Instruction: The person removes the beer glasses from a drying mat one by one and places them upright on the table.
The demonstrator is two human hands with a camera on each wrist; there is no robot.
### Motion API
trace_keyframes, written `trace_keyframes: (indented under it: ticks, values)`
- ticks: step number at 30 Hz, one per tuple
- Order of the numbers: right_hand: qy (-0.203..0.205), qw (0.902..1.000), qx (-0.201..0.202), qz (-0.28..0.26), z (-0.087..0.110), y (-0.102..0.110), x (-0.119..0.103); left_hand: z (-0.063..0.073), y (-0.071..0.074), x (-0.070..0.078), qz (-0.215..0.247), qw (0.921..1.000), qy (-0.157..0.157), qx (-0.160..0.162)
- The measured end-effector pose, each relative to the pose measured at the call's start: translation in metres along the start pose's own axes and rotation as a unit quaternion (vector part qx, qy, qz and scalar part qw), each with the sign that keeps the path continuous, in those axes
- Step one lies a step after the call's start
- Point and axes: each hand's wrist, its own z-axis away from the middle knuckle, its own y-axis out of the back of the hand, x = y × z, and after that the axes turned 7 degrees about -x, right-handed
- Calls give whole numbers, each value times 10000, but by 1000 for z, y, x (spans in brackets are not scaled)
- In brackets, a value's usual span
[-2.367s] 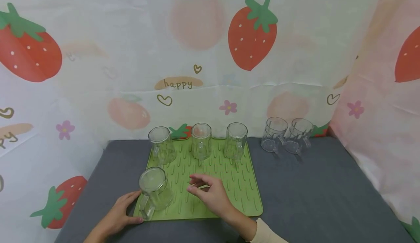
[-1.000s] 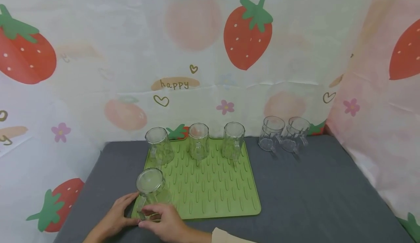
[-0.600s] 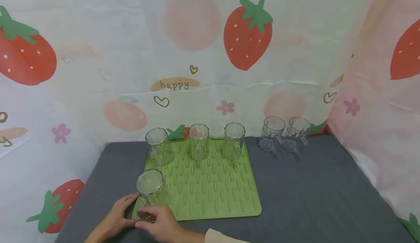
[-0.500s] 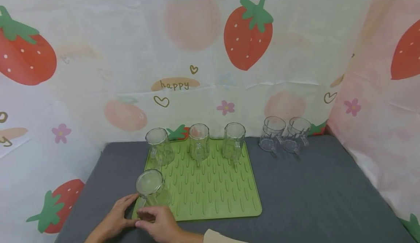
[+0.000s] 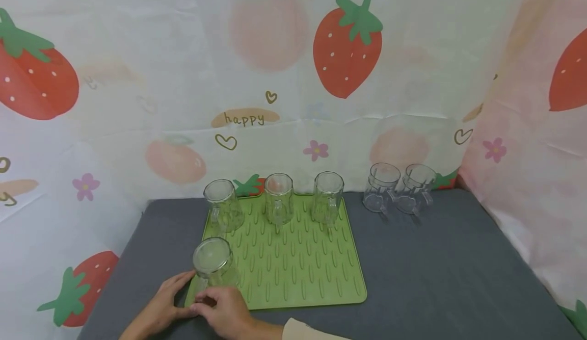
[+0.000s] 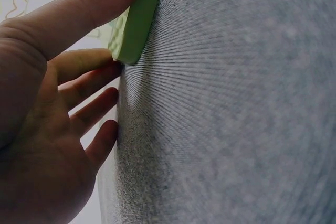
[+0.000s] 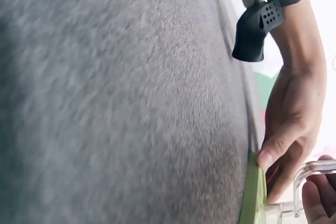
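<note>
One large strawberry-print cloth (image 5: 279, 44) hung beyond both hands. Under them lay a grey table (image 5: 422, 273), and just ahead a ridged green mat (image 5: 316, 273) covered part of it. The left hand (image 5: 161, 303) touched the mat's near left corner, thumb on its edge, fingers fairly straight and spread. Just beside it, the right hand (image 5: 228, 311) had its thumb and fingers bent close together at the near mug (image 5: 214, 258), which stood on the mat directly ahead of it. Three mugs (image 5: 279, 197) stood well beyond the hands along the mat's far edge; two cups (image 5: 382, 189) stood farther off, to the right hand's right. Smallest was the near mug's handle (image 7: 315, 167), seemingly held by the right fingertips, partly cut off in the right wrist view.
</note>
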Motion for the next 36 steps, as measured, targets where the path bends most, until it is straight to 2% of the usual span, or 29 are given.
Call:
trace_keyframes:
  ticks: [4, 8, 13, 22, 31, 36]
  values:
    - [170, 9991, -72, 376, 3, 5, 1, -1, 0, 0, 46, 10000, 72, -30]
    - [153, 9971, -207, 712, 7, 14, -2, -2, 0, 0, 58, 9999, 141, -76]
    - [-197, 9965, -492, 641, 12, 29, -5, -2, 0, 0, 74, 9999, 114, -66]
    - [-908, 9931, -613, 423, 24, 55, -9, -2, -3, -1, -27, 10000, 19, 27]
    - [-1217, 9891, -592, 577, 29, 75, -8, -4, 2, -1, -12, 9998, 144, -139]
    - [-1202, 9910, -264, 532, 33, 80, -6, -4, 2, -2, 29, 9999, 73, -138]
